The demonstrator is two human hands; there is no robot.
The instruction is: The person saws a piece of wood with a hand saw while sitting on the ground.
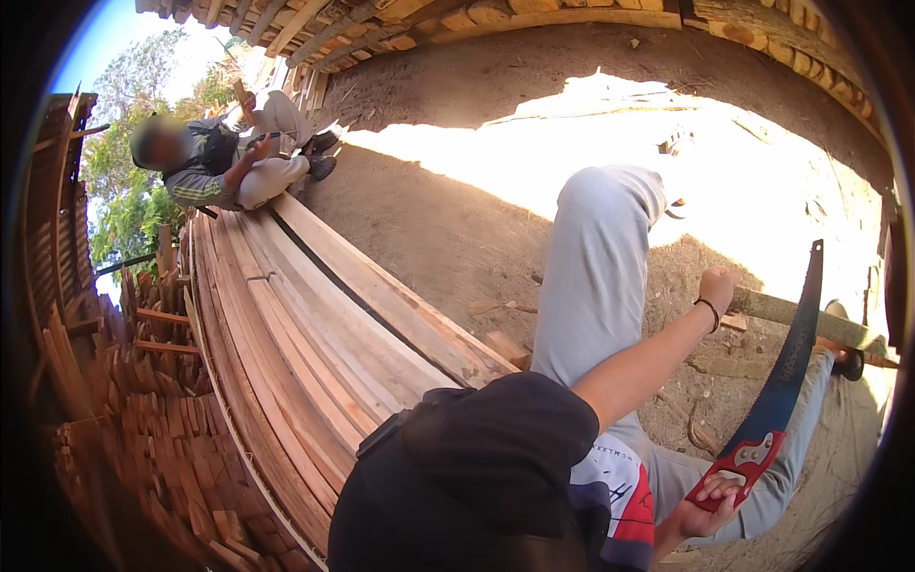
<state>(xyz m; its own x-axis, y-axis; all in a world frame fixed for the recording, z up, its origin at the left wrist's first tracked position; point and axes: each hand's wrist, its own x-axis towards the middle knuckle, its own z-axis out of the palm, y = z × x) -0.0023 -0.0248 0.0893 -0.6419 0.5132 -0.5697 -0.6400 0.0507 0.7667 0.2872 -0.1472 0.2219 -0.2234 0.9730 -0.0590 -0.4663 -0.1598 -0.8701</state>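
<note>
My left hand [720, 287], with a dark band at its wrist, is closed at the end of a rough grey-brown wooden board [762, 307]. The board runs off to the right, across my lower leg near the foot. Lower right, my right hand [717, 494] is wrapped through the red handle of a handsaw [783, 381]. The saw's dark blue blade points up and away, teeth toward the left. In this view the blade crosses in front of the board; whether it touches the wood I cannot tell.
A stack of long sawn planks [324, 324] lies to my left. At its far end sits another person [224, 157] holding a piece of wood. Many short wood offcuts [172, 448] are piled beyond the planks. Stacked timber [457, 21] lines the far side of the sandy ground.
</note>
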